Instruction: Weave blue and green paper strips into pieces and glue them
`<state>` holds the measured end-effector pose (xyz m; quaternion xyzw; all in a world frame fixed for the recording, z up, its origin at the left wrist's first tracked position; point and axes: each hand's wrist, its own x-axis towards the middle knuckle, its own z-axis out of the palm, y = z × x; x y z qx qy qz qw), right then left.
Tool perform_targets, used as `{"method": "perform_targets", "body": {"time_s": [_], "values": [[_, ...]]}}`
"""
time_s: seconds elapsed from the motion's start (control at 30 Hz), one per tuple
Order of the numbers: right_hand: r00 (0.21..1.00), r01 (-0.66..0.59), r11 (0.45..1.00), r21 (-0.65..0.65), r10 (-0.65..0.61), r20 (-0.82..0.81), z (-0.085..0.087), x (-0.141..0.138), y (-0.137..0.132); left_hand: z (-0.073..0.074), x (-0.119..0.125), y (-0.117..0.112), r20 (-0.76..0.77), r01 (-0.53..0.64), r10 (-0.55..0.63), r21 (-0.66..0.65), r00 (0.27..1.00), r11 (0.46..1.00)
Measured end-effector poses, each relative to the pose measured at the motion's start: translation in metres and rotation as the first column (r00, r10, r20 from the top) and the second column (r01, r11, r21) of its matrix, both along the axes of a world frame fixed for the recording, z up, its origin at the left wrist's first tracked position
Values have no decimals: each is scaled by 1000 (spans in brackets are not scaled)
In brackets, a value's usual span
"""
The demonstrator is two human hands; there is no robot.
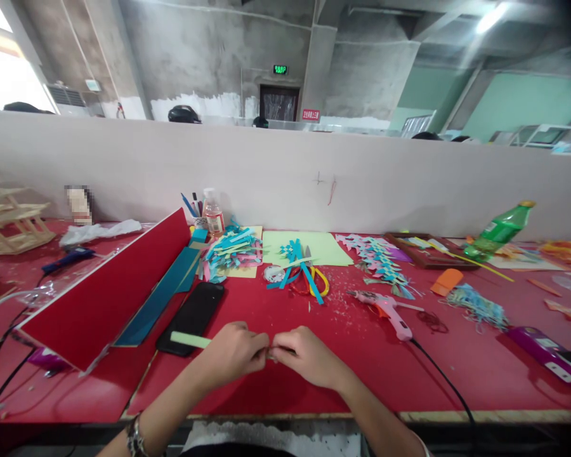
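My left hand (235,350) is closed on a light green paper strip (190,339), whose free end sticks out leftward over a black phone (197,314). My right hand (309,357) meets it fingertip to fingertip, pinched on the strip's other end, which the fingers mostly hide. Both hands are held above the red tabletop near its front edge. Beyond them lie scissors (320,282) with red and yellow handles, partly under woven blue and green paper strips (297,260). To the right rests a pink glue gun (385,311).
A heap of cut paper strips (235,251) lies back left, near a bottle (214,212) and a long red board (118,285). Folded paper pieces (378,260), a brown tray (409,251) and a green bottle (502,231) are back right. The glue gun's cord (445,374) crosses the front edge.
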<state>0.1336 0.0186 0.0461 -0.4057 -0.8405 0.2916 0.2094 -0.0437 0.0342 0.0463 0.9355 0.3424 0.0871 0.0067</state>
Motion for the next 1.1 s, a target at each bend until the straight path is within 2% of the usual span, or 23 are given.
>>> {"method": "perform_targets", "body": {"time_s": [0.1, 0.2, 0.37, 0.47, 0.53, 0.57, 0.67, 0.77, 0.9, 0.97, 1.1], "values": [[998, 8, 998, -64, -12, -61, 4, 10, -1, -3, -10, 5, -11, 15, -14, 117, 1000, 993], [995, 42, 994, -103, -51, -80, 5, 31, -1, -5, -32, 11, -73, -31, 45, 177, 996, 984], [992, 121, 987, -104, -124, -19, 9, 71, -3, -6, -86, 23, -145, -184, 211, 180, 967, 966], [987, 160, 984, -72, -160, 9, 14, 80, -5, 0, -100, 27, -101, -331, 346, 140, 933, 933], [989, 147, 988, -46, -146, 35, 16, 75, -6, 6, -89, 23, 2, -374, 377, 121, 926, 919], [991, 127, 992, -24, -125, 55, 17, 69, -6, 9, -77, 19, 79, -342, 335, 94, 939, 935], [991, 44, 997, 68, -52, 125, 18, 49, -6, 12, -34, 5, 239, -132, 137, -37, 961, 991], [985, 12, 988, 152, -39, 170, 18, 39, -4, 7, -6, -3, 223, 1, 45, -201, 974, 980], [969, 72, 928, 365, -153, 196, 15, 36, -3, 0, -2, -3, 166, -67, 132, -348, 977, 935], [969, 53, 890, 454, -157, 193, 11, 30, -4, 1, -3, -3, 171, -75, 161, -425, 972, 902], [970, -2, 863, 506, -121, 211, -6, 8, -7, 6, 4, -8, 193, -3, 125, -532, 973, 846]]}}
